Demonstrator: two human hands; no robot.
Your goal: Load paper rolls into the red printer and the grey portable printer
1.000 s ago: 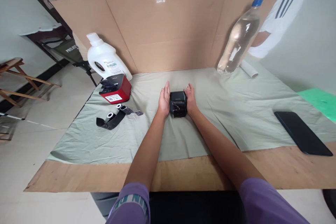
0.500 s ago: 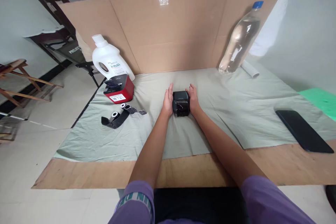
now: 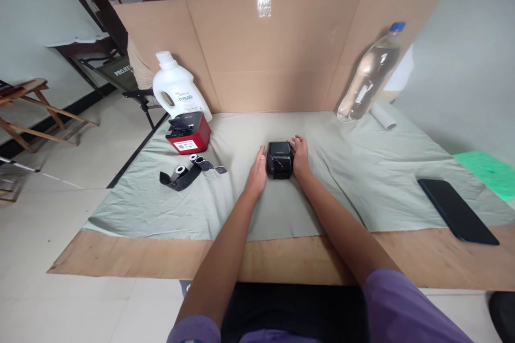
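A small black boxy device (image 3: pixel 280 161), perhaps a portable printer, rests on the cloth in front of me. My left hand (image 3: pixel 258 171) lies along its left side, fingers straight and pointing away. On the other side is my right hand (image 3: pixel 300 155), its fingers apart and slightly bent, close to the device's right edge. Whether either palm presses on it I cannot tell. To the left lie two small paper rolls (image 3: pixel 181 170) with a dark curled strip (image 3: pixel 183 179). Behind them a red and black box-shaped machine (image 3: pixel 189 134) carries a white label.
A white jug (image 3: pixel 179 88) and a clear bottle with a blue cap (image 3: pixel 372 75) stand before a cardboard screen (image 3: pixel 273 53). A white tube (image 3: pixel 382 116) lies beside the bottle. At right is a black phone (image 3: pixel 456 209). Grey-green cloth (image 3: pixel 225 214) covers most of the wooden table (image 3: pixel 140 254).
My right hand's fingers have bent and loosened from a flat, upright pose. The left hand has dropped slightly towards me. The whole view has shifted a little; the device stays between my hands.
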